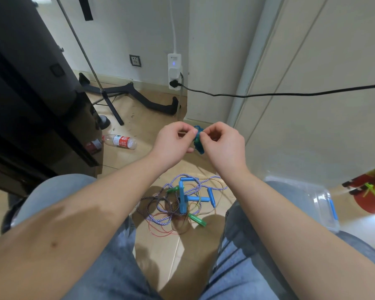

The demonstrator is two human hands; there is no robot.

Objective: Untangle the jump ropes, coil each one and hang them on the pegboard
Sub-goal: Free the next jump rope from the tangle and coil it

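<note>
At the centre of the frame the left hand and the right hand meet on a small blue-green bundle. Both have their fingers curled, and each pinches the bundle's upper end between thumb and fingertips. The bundle hangs between the two hands with its long axis running roughly up and down the frame. It looks like a wound rope, though the blur leaves that unsure. Neither hand is nearer, since both already touch it.

The tangle lies straight below on the floor, in the lower middle of the frame between the knees and well apart from the hands. Its blue handles and a green handle cross in the cords. My guess is that either hand must drop straight down to reach it. No pegboard shows.
</note>
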